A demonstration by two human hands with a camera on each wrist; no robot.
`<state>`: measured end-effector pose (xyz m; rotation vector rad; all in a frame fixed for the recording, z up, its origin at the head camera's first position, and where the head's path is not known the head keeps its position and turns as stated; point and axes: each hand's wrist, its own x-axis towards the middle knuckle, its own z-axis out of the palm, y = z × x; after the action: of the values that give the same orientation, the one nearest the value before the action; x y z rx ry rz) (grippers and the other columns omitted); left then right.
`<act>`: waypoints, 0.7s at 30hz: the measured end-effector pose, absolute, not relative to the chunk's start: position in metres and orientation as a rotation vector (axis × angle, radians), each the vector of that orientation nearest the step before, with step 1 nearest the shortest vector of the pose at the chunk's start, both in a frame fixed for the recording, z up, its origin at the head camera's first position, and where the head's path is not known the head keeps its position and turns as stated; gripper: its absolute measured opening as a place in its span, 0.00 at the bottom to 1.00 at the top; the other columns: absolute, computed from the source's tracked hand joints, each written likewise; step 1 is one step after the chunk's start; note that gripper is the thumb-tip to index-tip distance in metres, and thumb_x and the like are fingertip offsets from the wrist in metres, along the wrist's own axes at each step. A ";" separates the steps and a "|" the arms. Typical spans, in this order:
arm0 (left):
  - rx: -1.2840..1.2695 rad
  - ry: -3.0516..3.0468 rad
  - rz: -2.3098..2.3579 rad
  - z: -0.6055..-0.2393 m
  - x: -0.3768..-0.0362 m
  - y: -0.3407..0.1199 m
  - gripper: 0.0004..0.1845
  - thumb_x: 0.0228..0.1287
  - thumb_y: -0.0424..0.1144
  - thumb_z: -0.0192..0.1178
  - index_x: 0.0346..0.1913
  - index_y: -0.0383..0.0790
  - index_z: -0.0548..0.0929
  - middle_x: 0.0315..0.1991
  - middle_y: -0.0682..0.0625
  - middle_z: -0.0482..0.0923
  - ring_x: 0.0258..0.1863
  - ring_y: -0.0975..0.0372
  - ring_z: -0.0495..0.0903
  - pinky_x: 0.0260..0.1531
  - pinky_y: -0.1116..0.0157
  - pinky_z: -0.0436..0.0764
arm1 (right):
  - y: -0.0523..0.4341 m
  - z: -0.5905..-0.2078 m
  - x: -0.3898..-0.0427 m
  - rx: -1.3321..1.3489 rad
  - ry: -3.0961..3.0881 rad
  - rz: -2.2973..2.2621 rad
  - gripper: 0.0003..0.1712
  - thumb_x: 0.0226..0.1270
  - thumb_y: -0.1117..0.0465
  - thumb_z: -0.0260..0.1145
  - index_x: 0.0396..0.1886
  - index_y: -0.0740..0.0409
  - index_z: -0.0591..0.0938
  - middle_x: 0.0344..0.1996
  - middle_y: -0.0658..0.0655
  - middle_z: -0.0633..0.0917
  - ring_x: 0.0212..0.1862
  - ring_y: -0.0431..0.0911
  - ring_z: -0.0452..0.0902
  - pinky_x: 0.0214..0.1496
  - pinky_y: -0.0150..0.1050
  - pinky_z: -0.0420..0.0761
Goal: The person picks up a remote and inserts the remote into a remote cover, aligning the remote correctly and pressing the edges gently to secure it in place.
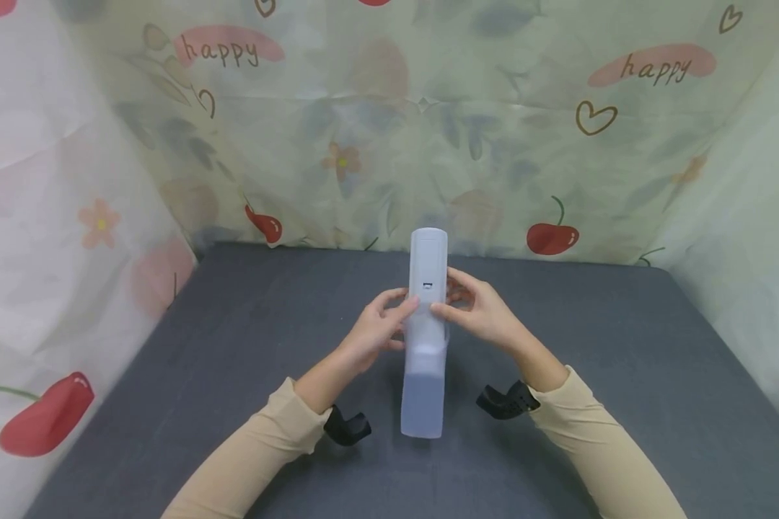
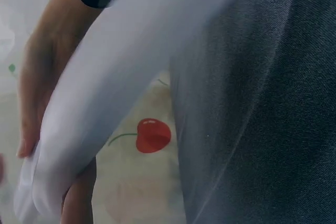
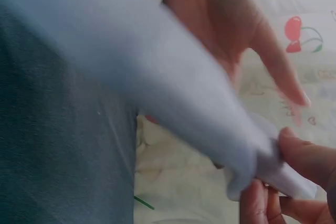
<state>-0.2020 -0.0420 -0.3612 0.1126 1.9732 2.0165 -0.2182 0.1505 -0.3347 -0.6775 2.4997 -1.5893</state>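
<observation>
**Both hands pinching the white remote over the grey table**

Head view: you are holding a long white remote [image 1: 425, 317] lengthwise above the middle of the grey table [image 1: 623, 375], its far end pointing to 12 o'clock. Your left hand [image 1: 376, 328] is pinching it from 9 o'clock, your right hand [image 1: 483, 310] from 3 o'clock.

Left wrist view: the remote [image 2: 121, 87] is running blurred across the frame, your fingers [image 2: 37, 93] curling behind it.

Right wrist view: your right hand [image 3: 231, 30] is lying behind the remote [image 3: 157, 82], while fingertips [image 3: 304, 156] at 4 o'clock are pinching its end.
</observation>
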 end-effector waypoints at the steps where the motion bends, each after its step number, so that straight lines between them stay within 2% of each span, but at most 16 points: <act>1: 0.154 1.989 2.017 -0.361 -0.202 -0.041 0.32 0.68 0.46 0.53 0.70 0.45 0.56 0.58 0.35 0.73 0.51 0.47 0.79 0.43 0.54 0.82 | 0.150 -0.335 -0.218 -0.674 2.509 -1.588 0.35 0.63 0.65 0.64 0.68 0.61 0.63 0.47 0.65 0.77 0.45 0.50 0.76 0.44 0.35 0.81; 3: 0.213 2.021 2.027 -0.362 -0.201 -0.040 0.35 0.66 0.42 0.57 0.71 0.49 0.53 0.57 0.35 0.74 0.49 0.48 0.80 0.41 0.54 0.82 | 0.151 -0.337 -0.217 -0.650 2.525 -1.602 0.32 0.64 0.63 0.63 0.67 0.62 0.65 0.49 0.66 0.79 0.48 0.52 0.77 0.46 0.38 0.81; 6: 0.254 2.063 2.071 -0.363 -0.201 -0.040 0.35 0.65 0.37 0.57 0.71 0.50 0.54 0.55 0.33 0.75 0.47 0.49 0.81 0.39 0.55 0.83 | 0.153 -0.340 -0.217 -0.575 2.533 -1.661 0.26 0.66 0.60 0.61 0.62 0.63 0.70 0.52 0.66 0.79 0.50 0.53 0.78 0.47 0.42 0.82; 9: 0.254 2.091 2.118 -0.363 -0.203 -0.041 0.33 0.66 0.35 0.56 0.71 0.48 0.55 0.53 0.31 0.76 0.43 0.51 0.82 0.35 0.58 0.83 | 0.155 -0.344 -0.217 -0.519 2.532 -1.633 0.20 0.69 0.57 0.58 0.54 0.66 0.75 0.45 0.65 0.81 0.43 0.49 0.80 0.43 0.40 0.82; 14: 0.247 2.119 2.137 -0.363 -0.204 -0.044 0.34 0.66 0.34 0.55 0.72 0.47 0.54 0.53 0.30 0.76 0.41 0.53 0.82 0.32 0.62 0.83 | 0.156 -0.351 -0.215 -0.533 2.446 -1.513 0.16 0.70 0.57 0.56 0.41 0.69 0.78 0.27 0.56 0.80 0.29 0.41 0.77 0.34 0.36 0.81; 16: 0.248 2.118 2.124 -0.363 -0.205 -0.044 0.34 0.66 0.35 0.55 0.72 0.47 0.53 0.54 0.31 0.75 0.43 0.52 0.82 0.33 0.61 0.83 | 0.155 -0.353 -0.212 -0.547 2.446 -1.528 0.14 0.70 0.59 0.57 0.38 0.69 0.79 0.25 0.54 0.79 0.27 0.40 0.75 0.32 0.36 0.80; 21: 0.268 2.141 2.052 -0.361 -0.206 -0.044 0.36 0.66 0.38 0.56 0.73 0.52 0.52 0.57 0.34 0.74 0.48 0.48 0.80 0.37 0.57 0.83 | 0.150 -0.352 -0.208 -0.575 2.588 -1.567 0.12 0.68 0.62 0.58 0.33 0.69 0.79 0.23 0.56 0.78 0.24 0.39 0.73 0.28 0.35 0.78</act>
<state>-0.2060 -0.0443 -0.3610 0.2684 2.1410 2.0517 -0.2080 0.1500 -0.3524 -0.5749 2.5877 -1.5667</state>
